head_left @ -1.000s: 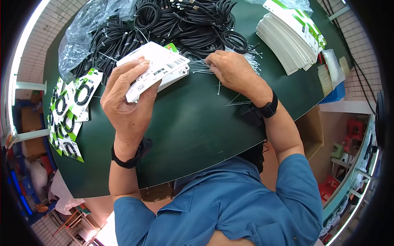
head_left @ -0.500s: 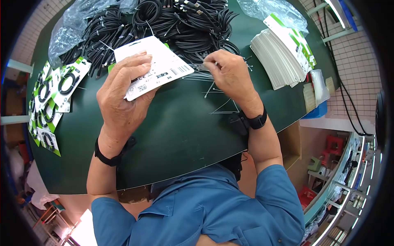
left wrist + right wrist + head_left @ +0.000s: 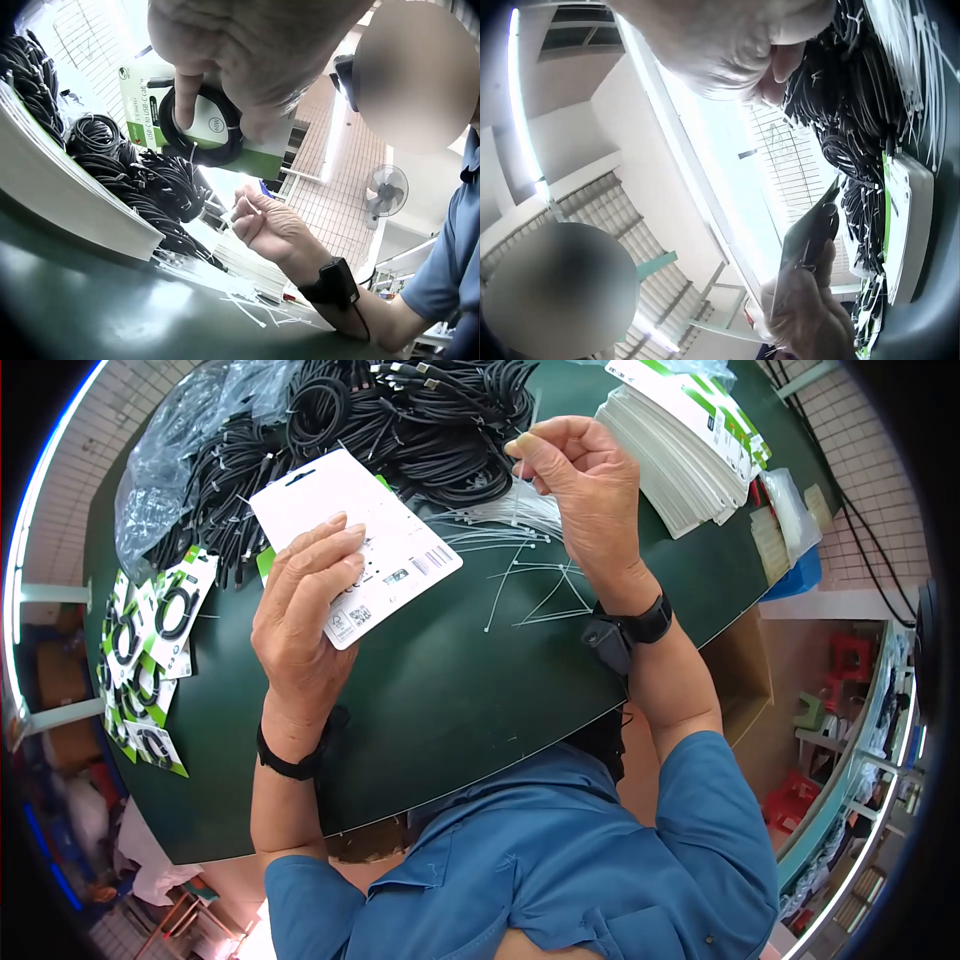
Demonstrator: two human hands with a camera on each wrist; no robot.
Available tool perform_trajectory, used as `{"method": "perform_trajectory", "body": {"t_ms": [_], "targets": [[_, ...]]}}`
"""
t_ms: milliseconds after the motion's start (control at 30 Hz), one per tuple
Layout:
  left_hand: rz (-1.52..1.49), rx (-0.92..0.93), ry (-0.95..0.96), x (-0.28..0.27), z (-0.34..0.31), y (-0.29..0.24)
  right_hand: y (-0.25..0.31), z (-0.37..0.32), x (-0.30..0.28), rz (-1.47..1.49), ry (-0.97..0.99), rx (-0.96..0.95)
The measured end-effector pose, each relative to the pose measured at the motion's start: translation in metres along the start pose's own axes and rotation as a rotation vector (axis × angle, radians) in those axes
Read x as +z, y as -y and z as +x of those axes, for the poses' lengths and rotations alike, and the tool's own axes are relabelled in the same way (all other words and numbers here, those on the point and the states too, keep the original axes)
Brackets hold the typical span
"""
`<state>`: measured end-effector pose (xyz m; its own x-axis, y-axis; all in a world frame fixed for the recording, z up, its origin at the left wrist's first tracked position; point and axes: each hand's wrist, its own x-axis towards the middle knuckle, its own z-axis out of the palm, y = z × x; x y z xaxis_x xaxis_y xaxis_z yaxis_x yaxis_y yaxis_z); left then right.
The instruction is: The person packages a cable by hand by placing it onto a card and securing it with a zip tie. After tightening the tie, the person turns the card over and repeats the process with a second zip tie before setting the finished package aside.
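Note:
My left hand (image 3: 310, 600) holds up a white packaging card (image 3: 395, 565), fingers spread over its printed back. On the card's front, in the left wrist view, is a black coiled USB-C cable (image 3: 225, 155), with fingertips lying over the coil and a white tie around it. To the right, raised above the table, my right hand (image 3: 600, 490) pinches a thin white cable tie (image 3: 516, 497) between thumb and forefinger. Loose cable ties (image 3: 525, 540) lie spread below that hand. Another stack of cards (image 3: 909, 225) stands behind the held card, mostly hidden in the head view.
A heap of black cables (image 3: 440, 430) covers the table's far side, with clear plastic wrap (image 3: 190, 440) at its left. Finished-looking carded cables (image 3: 150, 650) lie in a pile at the left. A tall stack of cards (image 3: 675, 460) stands at the right, near a blue box (image 3: 795, 575).
My right hand has lifted from the loose ties, bringing up one thin tie between thumb and forefinger. My left hand has raised its card off the stack and turned the printed back upward.

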<state>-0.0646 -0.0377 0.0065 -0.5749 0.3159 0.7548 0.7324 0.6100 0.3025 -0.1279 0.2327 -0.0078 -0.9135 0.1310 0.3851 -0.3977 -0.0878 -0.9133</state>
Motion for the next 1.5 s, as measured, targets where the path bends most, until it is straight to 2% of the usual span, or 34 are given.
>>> {"method": "perform_trajectory", "body": {"t_ms": [100,233,400,500,667,767,800,900,1500], "targets": [[-0.007,0.032,0.026,0.002,0.0,0.0,0.004,-0.007,0.004,0.034,0.133,0.119],[-0.002,0.053,0.057,0.003,-0.002,0.001,0.008,-0.015,0.009,0.044,0.209,0.147],[0.0,0.067,0.051,0.006,-0.004,0.003,0.011,-0.018,0.01,0.019,0.247,0.182],[-0.01,0.075,0.043,0.007,-0.006,0.006,0.015,-0.017,0.014,0.101,0.256,0.244],[-0.058,0.082,-0.004,0.002,-0.004,0.007,0.028,-0.027,0.026,0.14,0.337,0.094],[-0.07,0.082,-0.012,0.0,-0.005,0.005,0.028,-0.029,0.018,-0.112,0.525,-0.272],[-0.089,0.095,-0.005,0.0,-0.005,0.006,0.028,-0.031,0.02,-0.11,0.544,-0.271],[-0.09,0.101,-0.017,0.0,-0.006,0.007,0.03,-0.038,0.022,-0.154,0.576,-0.512],[-0.096,0.128,-0.033,-0.001,-0.006,0.004,0.03,-0.053,0.039,-0.106,0.585,-0.415]]}}
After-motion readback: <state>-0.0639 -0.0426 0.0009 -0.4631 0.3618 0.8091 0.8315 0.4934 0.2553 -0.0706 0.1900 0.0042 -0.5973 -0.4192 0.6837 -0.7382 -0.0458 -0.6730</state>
